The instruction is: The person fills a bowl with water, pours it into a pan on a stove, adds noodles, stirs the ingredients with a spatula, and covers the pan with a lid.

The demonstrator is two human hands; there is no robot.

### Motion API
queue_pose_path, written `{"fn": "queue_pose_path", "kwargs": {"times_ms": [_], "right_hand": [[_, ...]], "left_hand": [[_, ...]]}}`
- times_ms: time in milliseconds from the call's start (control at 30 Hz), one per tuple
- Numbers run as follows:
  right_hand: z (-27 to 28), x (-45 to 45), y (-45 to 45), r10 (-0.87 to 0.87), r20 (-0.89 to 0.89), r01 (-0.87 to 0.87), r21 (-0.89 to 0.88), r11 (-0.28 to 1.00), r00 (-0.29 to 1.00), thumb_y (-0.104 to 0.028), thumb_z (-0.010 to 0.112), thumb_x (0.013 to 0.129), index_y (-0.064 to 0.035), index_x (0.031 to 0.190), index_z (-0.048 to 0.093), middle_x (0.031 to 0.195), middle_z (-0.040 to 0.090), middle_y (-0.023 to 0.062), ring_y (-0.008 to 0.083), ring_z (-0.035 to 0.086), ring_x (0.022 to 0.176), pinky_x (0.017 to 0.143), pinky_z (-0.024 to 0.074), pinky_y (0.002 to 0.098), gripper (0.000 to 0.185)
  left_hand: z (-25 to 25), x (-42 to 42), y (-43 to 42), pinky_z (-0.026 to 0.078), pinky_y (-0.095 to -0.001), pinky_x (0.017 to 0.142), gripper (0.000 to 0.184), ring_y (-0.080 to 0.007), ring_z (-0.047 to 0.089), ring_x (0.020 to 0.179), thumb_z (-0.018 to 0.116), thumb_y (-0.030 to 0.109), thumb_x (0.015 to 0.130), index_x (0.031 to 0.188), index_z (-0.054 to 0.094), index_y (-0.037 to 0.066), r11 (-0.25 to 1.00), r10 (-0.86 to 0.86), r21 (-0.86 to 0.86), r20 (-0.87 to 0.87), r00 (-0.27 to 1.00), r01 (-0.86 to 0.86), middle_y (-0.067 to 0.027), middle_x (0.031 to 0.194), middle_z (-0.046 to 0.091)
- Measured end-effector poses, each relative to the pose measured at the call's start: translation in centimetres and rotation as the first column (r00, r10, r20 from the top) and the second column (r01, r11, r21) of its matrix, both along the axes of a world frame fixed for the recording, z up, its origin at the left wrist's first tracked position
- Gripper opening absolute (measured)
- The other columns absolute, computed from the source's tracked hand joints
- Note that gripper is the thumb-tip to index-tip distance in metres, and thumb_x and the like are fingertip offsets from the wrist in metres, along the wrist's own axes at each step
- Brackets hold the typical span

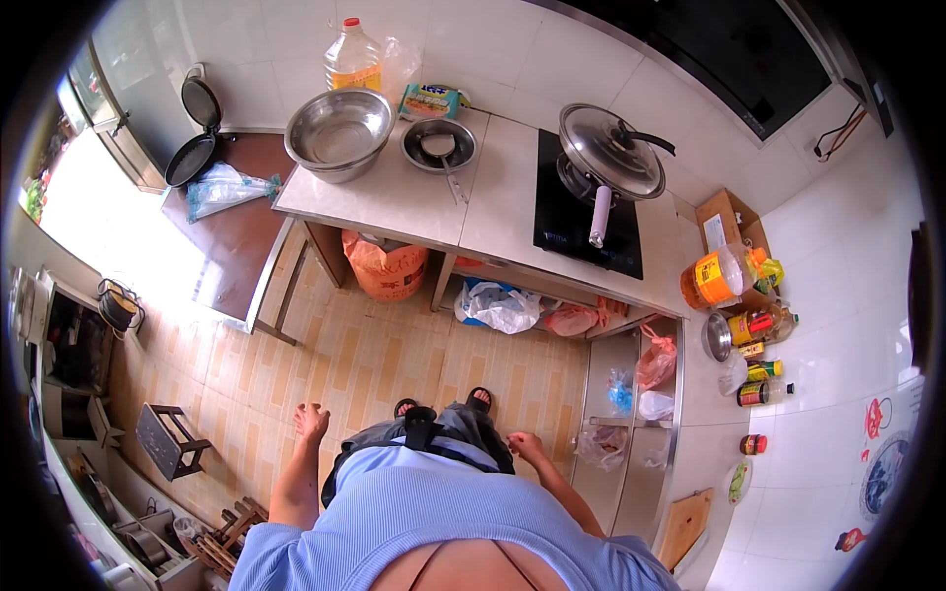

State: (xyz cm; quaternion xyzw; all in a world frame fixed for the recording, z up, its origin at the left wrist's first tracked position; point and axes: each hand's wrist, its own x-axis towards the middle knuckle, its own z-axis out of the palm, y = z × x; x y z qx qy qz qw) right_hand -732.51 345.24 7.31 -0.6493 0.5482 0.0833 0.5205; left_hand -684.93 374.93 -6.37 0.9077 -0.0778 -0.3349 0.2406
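Away from the counter, my left hand (311,422) hangs over the tiled floor with its fingers apart and nothing in it. My right hand (528,447) is beside my right hip, its fingers partly curled and too small to read clearly. In front of me, a lidded pan (613,153) with a light purple handle stands on a black induction cooktop (588,236). Left of it on the counter (503,187) are a small dark bowl (422,150) with a ladle (451,182) and large steel bowls (340,133). Neither hand touches these things.
Bottles, including an oil jug (716,276), line the right counter, with a cutting board (685,527) nearer. Under the counter is a red bag (386,271). A small stool (169,440) stands on the floor at left. An open round griddle (192,158) sits at the far left.
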Motion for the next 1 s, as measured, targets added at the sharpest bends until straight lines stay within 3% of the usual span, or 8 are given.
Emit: {"fn": "queue_pose_path", "kwargs": {"times_ms": [433, 800, 1000], "right_hand": [[-0.2, -0.1, 0.2, 0.011, 0.016, -0.011, 0.012, 1.0, 1.0, -0.03, 0.051, 0.082, -0.0095, 0.095, 0.063, 0.076, 0.064, 0.0022, 0.0103, 0.061, 0.065, 0.053, 0.0471, 0.0237, 0.027], [0.2, 0.1, 0.2, 0.005, 0.006, -0.005, 0.0, 1.0, 1.0, -0.031, 0.052, 0.081, -0.0089, 0.093, 0.063, 0.076, 0.064, 0.002, 0.01, 0.06, 0.064, 0.052, 0.047, 0.0234, 0.028], [0.3, 0.3, 0.1, 0.005, -0.006, -0.005, -0.011, 1.0, 1.0, -0.031, 0.052, 0.081, -0.009, 0.093, 0.064, 0.075, 0.064, 0.0018, 0.0099, 0.06, 0.064, 0.052, 0.0469, 0.0233, 0.027]], "left_hand": [[0.8, -0.2, 0.2, 0.023, -0.0506, 0.096, 0.042, -0.0314, 0.02, 0.122, 0.059, 0.027, 0.068, 0.107, 0.054, 0.014, 0.999, -0.051, -0.001, -0.031, 0.998, 0.051, -0.0129, 0.129, 0.027], [-1.8, 0.6, 0.2, 0.024, -0.0506, 0.096, 0.043, -0.0325, 0.021, 0.122, 0.059, 0.027, 0.068, 0.109, 0.053, 0.014, 0.999, -0.047, 0.011, -0.034, 0.998, 0.047, -0.0134, 0.129, 0.028], [2.1, -0.2, -1.2, 0.024, -0.0498, 0.096, 0.045, -0.0326, 0.023, 0.121, 0.059, 0.027, 0.068, 0.11, 0.052, 0.013, 0.952, -0.222, 0.222, 0.035, 0.974, 0.209, -0.0129, 0.128, 0.029]]}}
